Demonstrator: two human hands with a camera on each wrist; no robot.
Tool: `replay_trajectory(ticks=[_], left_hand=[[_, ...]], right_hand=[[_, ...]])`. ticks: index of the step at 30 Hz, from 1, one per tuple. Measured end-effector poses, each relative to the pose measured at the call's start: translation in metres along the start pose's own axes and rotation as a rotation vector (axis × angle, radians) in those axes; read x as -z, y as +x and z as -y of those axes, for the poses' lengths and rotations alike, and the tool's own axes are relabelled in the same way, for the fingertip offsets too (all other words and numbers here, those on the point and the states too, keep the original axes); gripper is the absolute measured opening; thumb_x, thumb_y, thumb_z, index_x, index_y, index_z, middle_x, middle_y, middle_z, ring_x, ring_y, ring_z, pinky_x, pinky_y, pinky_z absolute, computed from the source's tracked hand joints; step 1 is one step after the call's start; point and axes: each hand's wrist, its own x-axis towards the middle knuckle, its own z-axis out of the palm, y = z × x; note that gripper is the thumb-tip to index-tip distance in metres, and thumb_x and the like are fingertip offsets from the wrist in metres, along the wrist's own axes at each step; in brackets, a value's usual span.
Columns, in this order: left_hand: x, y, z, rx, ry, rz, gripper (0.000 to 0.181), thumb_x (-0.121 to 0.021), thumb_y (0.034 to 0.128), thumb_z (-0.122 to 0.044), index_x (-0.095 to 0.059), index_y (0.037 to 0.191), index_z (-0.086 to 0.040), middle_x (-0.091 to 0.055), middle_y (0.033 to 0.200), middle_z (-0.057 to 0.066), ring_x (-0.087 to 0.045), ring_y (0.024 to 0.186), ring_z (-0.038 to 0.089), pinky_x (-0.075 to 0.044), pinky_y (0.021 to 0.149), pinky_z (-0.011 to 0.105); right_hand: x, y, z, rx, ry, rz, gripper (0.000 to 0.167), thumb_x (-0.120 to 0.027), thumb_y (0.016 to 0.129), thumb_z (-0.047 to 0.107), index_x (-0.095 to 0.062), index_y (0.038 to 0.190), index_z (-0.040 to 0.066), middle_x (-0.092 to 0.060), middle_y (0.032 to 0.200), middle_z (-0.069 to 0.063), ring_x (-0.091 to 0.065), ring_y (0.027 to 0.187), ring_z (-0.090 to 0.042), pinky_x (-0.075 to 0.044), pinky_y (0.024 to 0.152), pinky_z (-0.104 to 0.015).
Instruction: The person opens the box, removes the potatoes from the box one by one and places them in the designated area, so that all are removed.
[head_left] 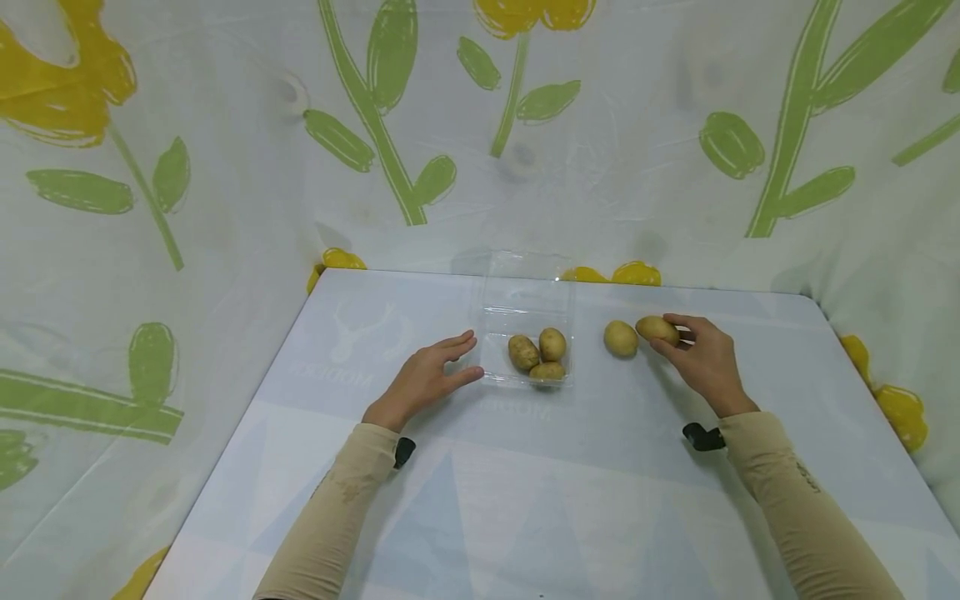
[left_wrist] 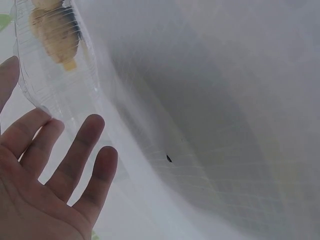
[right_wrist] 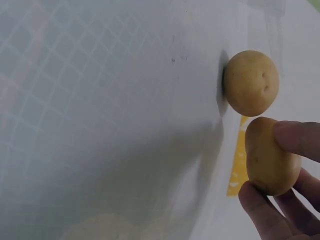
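Note:
A potato (head_left: pixel 657 330) is pinched between the thumb and fingers of my right hand (head_left: pixel 703 360), right of the container; the right wrist view shows the grip on this potato (right_wrist: pixel 270 160) closely. Just left of it, a second potato (head_left: pixel 621 339) lies on the table. An open clear plastic clamshell box (head_left: pixel 495 367) holds three potatoes (head_left: pixel 523 353), its lid (head_left: pixel 528 275) tilted up at the back. My left hand (head_left: pixel 426 377) is at the box's left side with its fingers spread and relaxed, holding nothing. In the left wrist view its fingers (left_wrist: pixel 92 132) are close to the plastic wall.
The pale table (head_left: pixel 525 500) has light blue triangle prints and a faint deer-like mark. Behind it and along its sides hangs white fabric (head_left: pixel 600 183) printed with yellow flowers and green leaves. Small black devices (head_left: pixel 703 437) are strapped at both wrists.

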Motion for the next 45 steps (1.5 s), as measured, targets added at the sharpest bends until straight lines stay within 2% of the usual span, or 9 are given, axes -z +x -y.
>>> replay_trajectory(ticks=[3,6,9,12,15,23,34,39,45], left_hand=[[0.0001,-0.0004,-0.0001,-0.002,0.002,-0.005,0.068,-0.068,0.0949,-0.05,-0.051,0.15,-0.014,-0.041,0.158,-0.006,-0.039,0.145,0.019,-0.035,0.116,0.043],[0.0001,-0.0004,-0.0003,-0.004,0.003,-0.007,0.068,-0.068,0.0947,-0.05,-0.051,0.149,-0.013,-0.041,0.158,-0.006,-0.039,0.145,0.019,-0.036,0.116,0.043],[0.0,-0.0002,-0.0007,-0.004,0.004,-0.004,0.068,-0.068,0.095,-0.049,-0.051,0.15,-0.012,-0.041,0.158,-0.006,-0.039,0.145,0.019,-0.035,0.116,0.043],[0.0005,-0.0003,-0.0021,0.001,0.005,0.001,0.068,-0.068,0.0952,-0.048,-0.051,0.15,-0.012,-0.041,0.158,-0.006,-0.039,0.145,0.019,-0.035,0.117,0.043],[0.0005,-0.0002,-0.0025,0.0,0.009,-0.001,0.068,-0.068,0.0954,-0.048,-0.051,0.149,-0.011,-0.041,0.158,-0.005,-0.039,0.145,0.02,-0.035,0.117,0.043],[0.001,0.0005,-0.0045,0.004,0.018,0.002,0.068,-0.068,0.0953,-0.048,-0.051,0.149,-0.011,-0.041,0.158,-0.005,-0.04,0.145,0.019,-0.035,0.117,0.042],[0.0001,0.0007,-0.0028,0.016,0.017,0.005,0.069,-0.068,0.0951,-0.049,-0.051,0.15,-0.012,-0.04,0.158,-0.006,-0.039,0.145,0.019,-0.035,0.117,0.043],[-0.0007,0.0006,-0.0017,0.004,0.011,0.002,0.068,-0.068,0.0951,-0.048,-0.051,0.15,-0.011,-0.04,0.158,-0.006,-0.039,0.145,0.02,-0.035,0.117,0.044],[-0.0004,0.0006,-0.0015,0.009,0.019,0.001,0.069,-0.067,0.0951,-0.05,-0.05,0.15,-0.012,-0.04,0.158,-0.007,-0.039,0.145,0.019,-0.035,0.117,0.043]], right_hand=[[-0.0011,0.0022,-0.0006,-0.004,-0.02,0.012,0.05,-0.08,0.089,0.011,-0.061,0.132,-0.007,-0.06,0.131,-0.028,-0.063,0.114,-0.047,-0.044,0.078,-0.001],[-0.0026,0.0051,-0.0018,-0.008,-0.035,0.024,0.05,-0.079,0.09,0.012,-0.061,0.132,-0.007,-0.06,0.131,-0.029,-0.063,0.114,-0.046,-0.048,0.079,-0.006],[-0.004,0.0069,-0.0025,-0.02,-0.056,0.037,0.05,-0.079,0.09,0.013,-0.061,0.132,-0.008,-0.059,0.131,-0.03,-0.063,0.113,-0.047,-0.057,0.084,-0.024],[-0.0054,0.0072,-0.0023,-0.034,-0.074,0.052,0.051,-0.078,0.091,0.013,-0.059,0.133,-0.009,-0.058,0.132,-0.032,-0.063,0.112,-0.047,-0.057,0.088,-0.046],[-0.0064,0.007,-0.0028,-0.048,-0.077,0.073,0.052,-0.078,0.091,0.012,-0.058,0.134,-0.009,-0.057,0.133,-0.033,-0.063,0.112,-0.048,-0.055,0.088,-0.054],[-0.0081,0.0039,-0.0065,-0.093,-0.083,0.115,0.054,-0.077,0.092,0.014,-0.056,0.137,-0.007,-0.055,0.135,-0.033,-0.061,0.114,-0.048,-0.055,0.09,-0.055],[-0.0066,0.0019,-0.0055,-0.055,-0.092,0.113,0.051,-0.077,0.092,0.014,-0.059,0.134,-0.006,-0.058,0.131,-0.032,-0.063,0.111,-0.048,-0.056,0.087,-0.055],[-0.0064,0.0014,-0.0054,-0.062,-0.118,0.134,0.052,-0.076,0.093,0.016,-0.058,0.135,-0.007,-0.056,0.131,-0.034,-0.061,0.113,-0.05,-0.055,0.088,-0.057],[-0.0046,0.0008,-0.0036,-0.084,-0.132,0.148,0.054,-0.077,0.092,0.023,-0.059,0.135,-0.006,-0.058,0.131,-0.033,-0.064,0.11,-0.047,-0.058,0.082,-0.054]])
